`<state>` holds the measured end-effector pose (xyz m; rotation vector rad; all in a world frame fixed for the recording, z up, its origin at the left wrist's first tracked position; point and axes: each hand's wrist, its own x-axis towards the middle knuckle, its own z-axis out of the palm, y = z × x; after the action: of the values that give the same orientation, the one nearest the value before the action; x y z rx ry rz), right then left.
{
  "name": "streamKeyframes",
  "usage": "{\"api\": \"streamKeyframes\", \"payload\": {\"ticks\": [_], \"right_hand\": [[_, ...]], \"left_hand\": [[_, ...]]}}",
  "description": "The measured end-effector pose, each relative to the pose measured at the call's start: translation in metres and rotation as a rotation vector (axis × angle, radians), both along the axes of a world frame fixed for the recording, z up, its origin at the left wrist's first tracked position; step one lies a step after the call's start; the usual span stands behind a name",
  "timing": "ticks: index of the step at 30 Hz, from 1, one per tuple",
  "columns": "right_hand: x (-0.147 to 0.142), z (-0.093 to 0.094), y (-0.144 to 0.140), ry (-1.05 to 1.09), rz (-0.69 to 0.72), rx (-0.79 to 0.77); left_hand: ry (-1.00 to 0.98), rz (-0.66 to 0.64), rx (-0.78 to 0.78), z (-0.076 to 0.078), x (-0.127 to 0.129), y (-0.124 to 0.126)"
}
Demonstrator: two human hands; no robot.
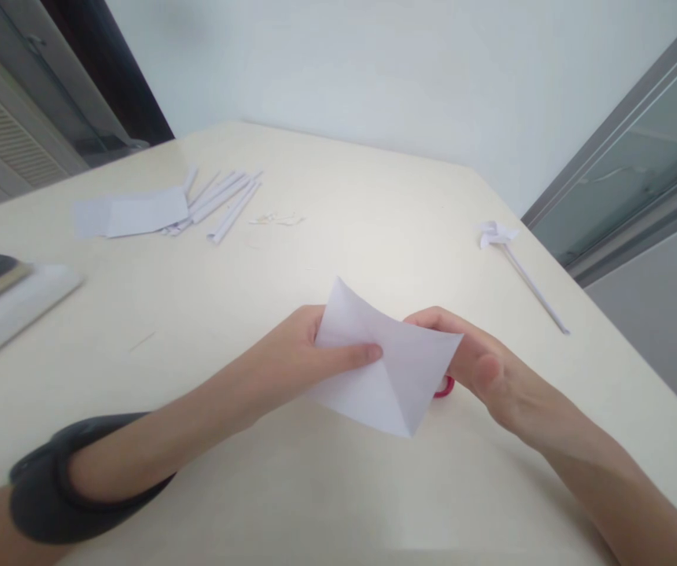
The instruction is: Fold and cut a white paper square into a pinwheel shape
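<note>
I've got both hands pinching the folded paper (388, 369), left hand (296, 358) and right hand (483, 365) at opposite edges; light, floppy, creases easily, so grip near folds.

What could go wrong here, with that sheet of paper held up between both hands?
1. The white paper sheet is pinched only at its edges by the left hand and right hand, so an uneven pull might skew its creases or tear it.
2. A small red object lies half hidden under the sheet; a lowered hand might knock it.
</note>
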<state>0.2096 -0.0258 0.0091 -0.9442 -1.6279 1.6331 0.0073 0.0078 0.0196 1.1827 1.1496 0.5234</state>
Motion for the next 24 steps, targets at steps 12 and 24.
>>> {"api": "streamKeyframes", "payload": {"ticks": [12,24], "right_hand": [[0.003,-0.002,0.004,-0.077,-0.279,-0.121],[0.004,-0.003,0.003,-0.056,-0.327,-0.11]], "left_hand": [[-0.09,-0.091,-0.003,-0.001,-0.003,0.0],[-0.295,-0.491,0.042,-0.009,-0.007,0.001]]}}
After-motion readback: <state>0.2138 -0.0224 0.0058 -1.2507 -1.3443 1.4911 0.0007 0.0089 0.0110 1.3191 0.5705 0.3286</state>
